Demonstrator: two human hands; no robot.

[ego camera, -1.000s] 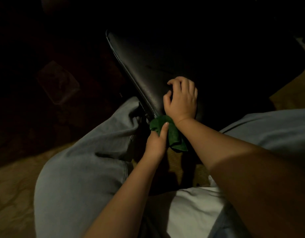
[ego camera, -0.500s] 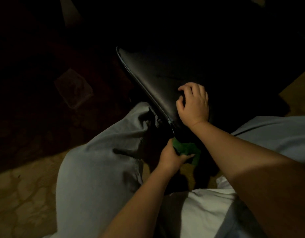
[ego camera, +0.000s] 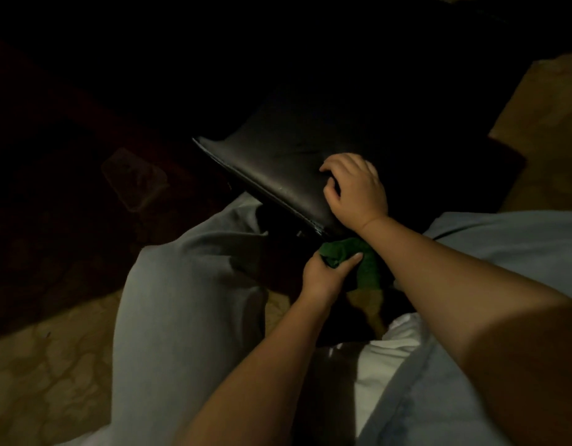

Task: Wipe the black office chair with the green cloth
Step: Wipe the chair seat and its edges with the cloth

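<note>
The black office chair (ego camera: 278, 165) shows its leather seat in dim light, tilted, with its stitched front edge running down to the right. My right hand (ego camera: 355, 191) rests on the seat top near that edge, fingers curled and bent against the leather. Just under the seat's near corner, my left hand (ego camera: 324, 273) grips the bunched green cloth (ego camera: 358, 262), held against the underside of the edge. Part of the cloth hangs down behind my right wrist.
My knees in light blue trousers (ego camera: 188, 300) flank the chair on both sides. A dark red rug (ego camera: 53, 220) with a faint clear flat object (ego camera: 135, 178) lies to the left. Tan stone floor (ego camera: 36, 375) shows at bottom left and upper right. Most of the chair is lost in darkness.
My left hand with the cloth dropped below the seat edge, then came back up to the corner. My right hand stayed on the seat while the view shifted.
</note>
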